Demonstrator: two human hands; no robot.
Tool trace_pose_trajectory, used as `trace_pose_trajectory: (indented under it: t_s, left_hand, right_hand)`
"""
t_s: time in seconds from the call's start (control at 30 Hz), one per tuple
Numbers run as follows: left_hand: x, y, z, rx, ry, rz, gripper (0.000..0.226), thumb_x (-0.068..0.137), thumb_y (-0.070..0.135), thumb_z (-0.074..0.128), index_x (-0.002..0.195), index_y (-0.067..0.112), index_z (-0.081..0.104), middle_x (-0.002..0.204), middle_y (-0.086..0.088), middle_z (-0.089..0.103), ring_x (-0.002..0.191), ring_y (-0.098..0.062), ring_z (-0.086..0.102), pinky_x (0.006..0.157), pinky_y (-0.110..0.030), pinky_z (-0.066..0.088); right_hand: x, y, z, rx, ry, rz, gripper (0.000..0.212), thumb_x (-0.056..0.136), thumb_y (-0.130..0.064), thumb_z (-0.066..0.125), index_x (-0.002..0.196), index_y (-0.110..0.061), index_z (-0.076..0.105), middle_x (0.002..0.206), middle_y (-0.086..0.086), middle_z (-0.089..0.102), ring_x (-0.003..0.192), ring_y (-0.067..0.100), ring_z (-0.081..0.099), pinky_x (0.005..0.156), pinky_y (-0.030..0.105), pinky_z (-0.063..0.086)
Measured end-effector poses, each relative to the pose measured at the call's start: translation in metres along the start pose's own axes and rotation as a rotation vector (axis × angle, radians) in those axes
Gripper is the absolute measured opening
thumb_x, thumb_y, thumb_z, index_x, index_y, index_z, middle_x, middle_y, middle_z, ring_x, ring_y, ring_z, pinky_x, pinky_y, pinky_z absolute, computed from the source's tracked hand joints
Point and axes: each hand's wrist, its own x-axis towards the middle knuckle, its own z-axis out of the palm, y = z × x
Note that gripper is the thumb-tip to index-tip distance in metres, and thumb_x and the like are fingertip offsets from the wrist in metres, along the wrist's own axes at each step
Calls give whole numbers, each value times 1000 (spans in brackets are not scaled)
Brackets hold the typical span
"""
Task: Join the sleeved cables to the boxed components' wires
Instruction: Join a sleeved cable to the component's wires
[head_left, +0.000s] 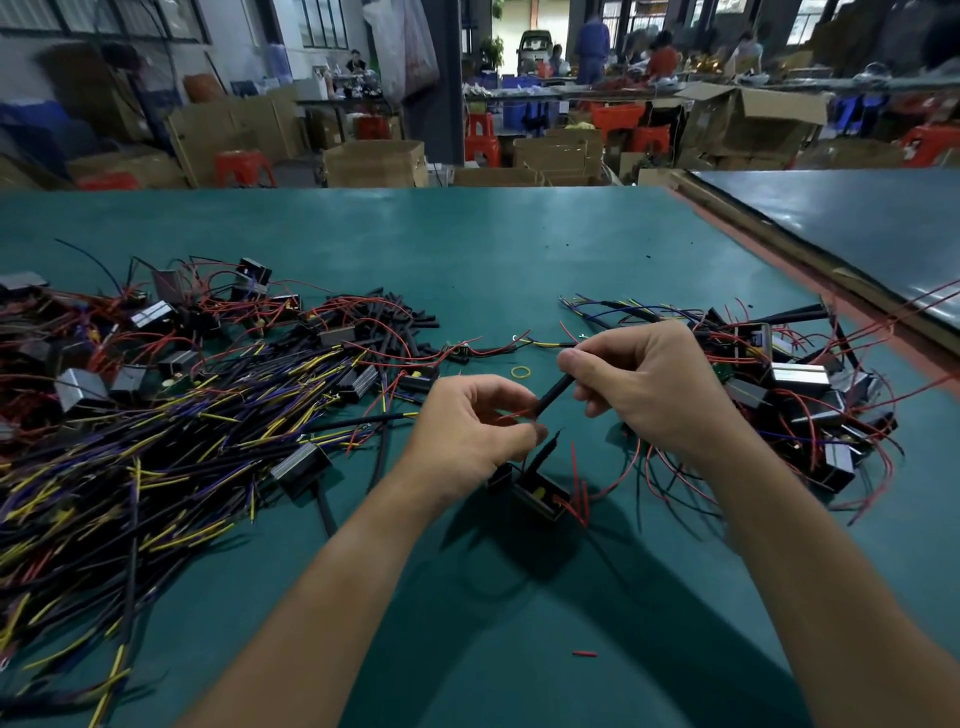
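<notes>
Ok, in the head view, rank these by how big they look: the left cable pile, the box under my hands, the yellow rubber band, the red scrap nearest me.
1. The cable pile, by far the largest.
2. The box.
3. The rubber band and red scrap look alike. The scrap lies nearer the camera, so they stay unranked.

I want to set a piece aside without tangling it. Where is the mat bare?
Bare: the far green mat beyond both piles, and the near strip between the forearms, with only a red scrap. Crowded: the cable heap at left, the boxed components at right, and a boxed component below the left hand.
</notes>
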Motion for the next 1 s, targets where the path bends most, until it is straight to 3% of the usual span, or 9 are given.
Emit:
trace_pose_trajectory:
  t_s: [0.1, 0.2, 0.3, 0.43, 0.53, 0.63, 0.83, 1.0]
  left_hand:
    - [0, -2, 1, 181, 81, 50, 17, 69, 2, 83, 79, 10, 71, 98, 1, 66, 67, -17, 60, 68, -29, 52]
    - [1, 0, 0, 406, 98, 141, 17, 70, 15, 84, 81, 16, 72, 94, 9, 62, 72, -17, 65, 68, -25, 53]
    - [1, 1, -4, 550, 100, 186, 18, 71, 22, 82, 85, 18, 72, 94, 12, 59, 67, -13, 62, 65, -21, 47]
    - [-1, 2, -9, 638, 114, 198, 22, 70, 29, 82, 89, 20, 73, 93, 12, 61, 64, -10, 59, 67, -25, 47]
    - [-2, 3, -11, 652, 145, 175, 18, 66, 30, 83, 79, 22, 74, 75, 10, 68, 63, -7, 61, 63, -24, 49]
    - [-2, 3, -12, 621, 136, 134, 14, 63, 27, 84, 65, 20, 72, 56, 8, 67, 49, -2, 56, 51, -20, 45]
    - [0, -1, -7, 565, 71, 143, 17, 70, 22, 81, 61, 15, 68, 52, 4, 63, 44, -2, 48, 46, -19, 39]
    - [0, -4, -5, 522, 12, 118, 23, 71, 20, 77, 57, 21, 60, 51, 10, 56, 46, -4, 48, 48, -17, 37]
  right_hand:
    - [-1, 1, 0, -35, 11, 37, 19, 89, -17, 70, 73, -8, 73, 61, 11, 68, 48, 15, 59, 57, 45, 55]
    - [0, -1, 1, -57, 10, 53, 20, 90, -17, 70, 74, -6, 74, 62, 12, 67, 49, 15, 58, 58, 54, 53]
    - [1, -2, 0, -60, 18, 39, 18, 89, -17, 70, 73, -10, 74, 62, 10, 68, 48, 13, 58, 56, 46, 54]
    - [0, -2, 1, -64, 30, 34, 18, 89, -17, 70, 72, -12, 73, 61, 9, 68, 47, 11, 57, 54, 34, 53]
    - [0, -1, 1, -70, 51, 35, 19, 89, -17, 70, 72, -10, 73, 61, 10, 67, 47, 12, 57, 55, 41, 54]
    - [0, 0, 2, -77, 57, 40, 21, 89, -16, 70, 71, -6, 73, 60, 12, 66, 47, 13, 56, 53, 48, 53]
    - [3, 0, 3, -13, 38, 11, 18, 88, -15, 71, 71, -9, 73, 58, 9, 67, 46, 13, 57, 52, 35, 52]
    - [1, -5, 8, 165, -11, 18, 15, 86, -8, 71, 71, -10, 74, 54, 5, 64, 47, 13, 56, 49, 22, 53]
